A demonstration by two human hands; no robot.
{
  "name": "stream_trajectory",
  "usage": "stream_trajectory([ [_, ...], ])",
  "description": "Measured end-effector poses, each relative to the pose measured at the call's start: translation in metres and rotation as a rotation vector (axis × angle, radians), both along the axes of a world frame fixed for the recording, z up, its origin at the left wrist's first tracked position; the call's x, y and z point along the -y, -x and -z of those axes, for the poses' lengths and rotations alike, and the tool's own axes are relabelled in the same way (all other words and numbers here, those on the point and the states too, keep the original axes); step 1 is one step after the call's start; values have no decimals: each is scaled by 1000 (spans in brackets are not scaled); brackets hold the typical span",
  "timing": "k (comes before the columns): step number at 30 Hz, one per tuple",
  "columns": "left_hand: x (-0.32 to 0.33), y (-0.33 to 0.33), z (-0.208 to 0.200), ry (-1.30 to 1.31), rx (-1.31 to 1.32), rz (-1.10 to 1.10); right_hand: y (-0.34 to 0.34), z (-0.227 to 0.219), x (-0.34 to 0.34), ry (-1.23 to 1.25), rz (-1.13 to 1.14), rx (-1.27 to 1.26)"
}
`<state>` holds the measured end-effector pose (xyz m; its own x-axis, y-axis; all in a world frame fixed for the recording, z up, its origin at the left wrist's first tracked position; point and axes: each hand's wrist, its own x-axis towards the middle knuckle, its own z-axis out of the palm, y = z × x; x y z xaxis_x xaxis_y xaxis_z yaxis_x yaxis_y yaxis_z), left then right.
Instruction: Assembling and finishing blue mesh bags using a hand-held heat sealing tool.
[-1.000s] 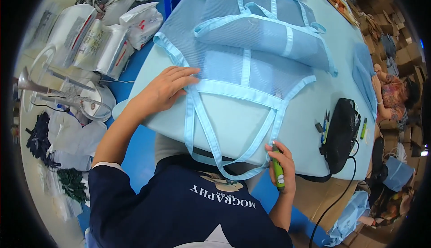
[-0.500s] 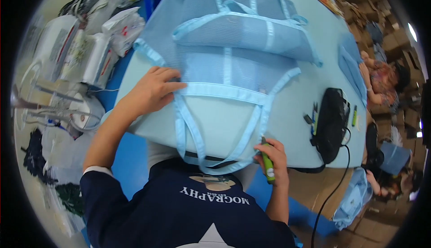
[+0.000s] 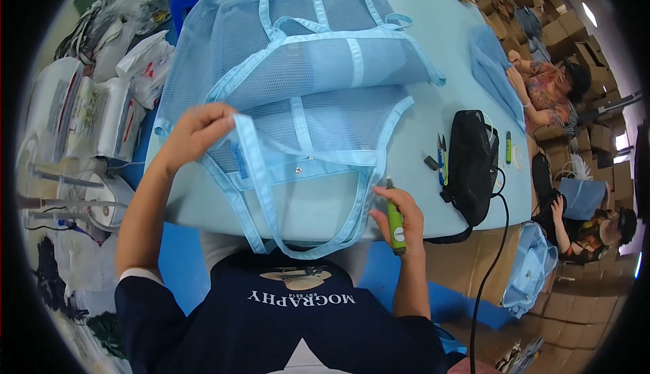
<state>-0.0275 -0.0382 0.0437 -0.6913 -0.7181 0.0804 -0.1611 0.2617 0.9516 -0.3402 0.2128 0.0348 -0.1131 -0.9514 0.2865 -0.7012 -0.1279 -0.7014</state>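
Observation:
A light blue mesh tote bag (image 3: 352,137) lies on the table before me, its handles toward my body. My left hand (image 3: 196,136) pinches the bag's rim at the left, lifting it so the mouth gapes. Inside, a pale band with a small metal snap (image 3: 298,170) shows. In my right hand (image 3: 409,215) is a green stick-shaped tool (image 3: 396,228) with a dark tip, pointing up near the right end of the rim; its exact kind I cannot tell. The right thumb and fingertips are close to the bag's right strap (image 3: 360,205).
More blue mesh bags (image 3: 325,66) lie beyond on the pale table (image 3: 433,238). A black pouch (image 3: 470,164) with a cable, scissors (image 3: 442,157) and a green pen (image 3: 508,147) sit at right. Two other people work farther right. Plastic-wrapped packs (image 3: 57,110) stand at left.
My left hand has raised the bag's rim and folded it back, opening the mouth and showing the snap inside. The right hand still holds the green tool, its fingers more spread. The view has shifted.

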Motion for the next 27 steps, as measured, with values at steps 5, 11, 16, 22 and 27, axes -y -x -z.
stream_trajectory([
  [5, 30, 28, -3, -158, 8, -90, -14, 12, 0, 76, 330, 248],
  [11, 55, 26, 3, -501, -44, -296, -19, 6, 18, 195, 82, 807],
  [16, 73, 26, 8, -638, 6, -358, 2, -10, 69, 452, -92, 648],
  [22, 96, 21, 25, -754, 94, -397, 22, -20, 78, 252, 229, 411],
  [27, 92, 23, 23, -730, -23, -302, 27, 7, 52, 181, 292, 414],
])
